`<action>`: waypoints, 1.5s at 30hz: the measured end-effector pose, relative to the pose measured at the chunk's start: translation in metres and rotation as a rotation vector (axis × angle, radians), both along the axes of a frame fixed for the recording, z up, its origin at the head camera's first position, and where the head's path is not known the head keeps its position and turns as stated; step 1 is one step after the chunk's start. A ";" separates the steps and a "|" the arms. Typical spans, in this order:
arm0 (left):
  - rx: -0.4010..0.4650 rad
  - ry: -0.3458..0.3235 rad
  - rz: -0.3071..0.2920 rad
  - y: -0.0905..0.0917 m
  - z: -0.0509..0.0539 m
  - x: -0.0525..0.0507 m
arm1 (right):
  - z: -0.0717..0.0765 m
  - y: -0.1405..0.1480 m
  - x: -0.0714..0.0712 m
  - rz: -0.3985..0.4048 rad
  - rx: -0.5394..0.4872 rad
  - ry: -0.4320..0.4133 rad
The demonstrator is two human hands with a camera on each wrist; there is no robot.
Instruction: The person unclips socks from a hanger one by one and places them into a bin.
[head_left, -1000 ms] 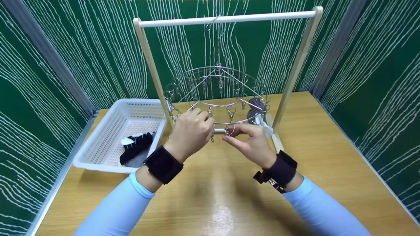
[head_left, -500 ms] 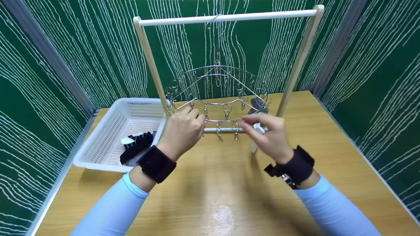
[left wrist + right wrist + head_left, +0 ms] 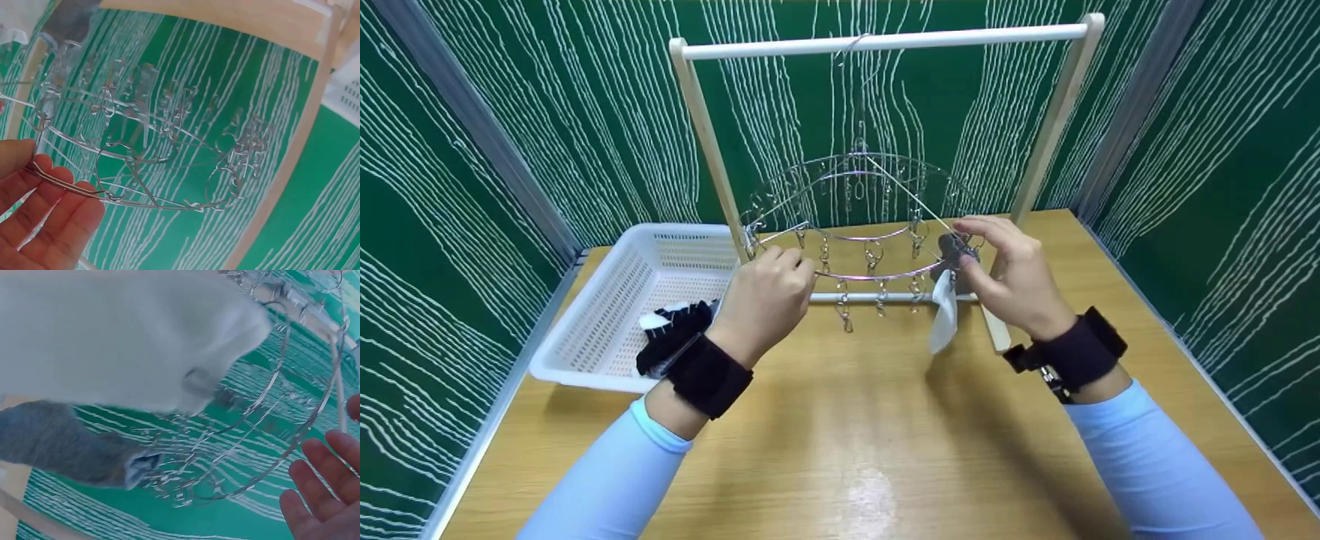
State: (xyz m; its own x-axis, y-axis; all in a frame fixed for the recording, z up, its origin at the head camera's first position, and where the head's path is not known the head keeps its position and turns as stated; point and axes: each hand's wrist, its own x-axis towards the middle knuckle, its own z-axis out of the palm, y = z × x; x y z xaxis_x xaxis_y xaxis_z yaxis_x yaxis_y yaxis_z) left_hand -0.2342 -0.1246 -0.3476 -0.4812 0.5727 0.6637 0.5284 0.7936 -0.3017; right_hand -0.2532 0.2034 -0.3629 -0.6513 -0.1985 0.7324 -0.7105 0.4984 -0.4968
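Note:
A round metal clip hanger [image 3: 877, 278] with several dangling clips hangs by its hook. My left hand [image 3: 769, 296] grips the front left of its rim; in the left wrist view, thumb and fingers [image 3: 56, 185] pinch the wire. At the hanger's right end my right hand [image 3: 1020, 274] is spread, thumb and fingers apart. Its fingers [image 3: 315, 486] stand just off the rim in the right wrist view. A white sock [image 3: 112, 337] and a grey sock [image 3: 67, 444] hang from clips on that side.
The drying rack [image 3: 960, 36] has a white top bar and wooden legs on a wooden table [image 3: 840, 450]. At the left stands a white perforated basket [image 3: 577, 330] with black, white and grey cloth items [image 3: 679, 337] inside. Green panels with white lines enclose the table.
My right hand let go of a front clip and moved right along the rim to the hanger's right end. My left hand shifted slightly left with the rim; the hanger turned, and its clips swung.

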 end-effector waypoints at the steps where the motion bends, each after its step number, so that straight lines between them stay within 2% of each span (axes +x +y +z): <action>1: 0.003 -0.011 0.000 -0.001 0.000 0.000 | -0.001 0.002 -0.002 0.002 0.011 -0.019; 4: 0.013 -0.049 -0.005 -0.004 0.000 -0.001 | -0.003 0.008 -0.007 -0.002 0.045 -0.063; 7: 0.028 -0.088 -0.015 -0.006 0.000 -0.001 | -0.004 0.010 -0.010 -0.012 0.084 -0.060; 15: 0.098 -0.169 -0.055 -0.016 0.004 -0.002 | -0.006 0.011 -0.013 -0.023 0.137 0.052; 20: 0.153 -0.227 -0.072 -0.023 0.008 -0.003 | -0.007 0.008 -0.008 -0.012 0.132 0.143; 23: 0.168 -0.252 -0.085 -0.021 0.011 0.000 | -0.007 0.005 -0.004 -0.014 0.128 0.170; 29: 0.143 -0.189 -0.144 -0.005 0.015 0.009 | -0.004 -0.005 0.005 -0.004 0.130 0.179; 35: 0.078 -0.096 -0.180 0.011 0.010 0.017 | -0.005 -0.018 0.008 0.026 0.120 0.219; 41: 0.023 0.022 -0.147 0.024 0.002 0.014 | -0.010 -0.029 0.009 0.041 0.112 0.250; 45: -0.006 0.042 -0.097 0.030 -0.002 0.013 | -0.013 -0.036 0.009 0.042 0.105 0.269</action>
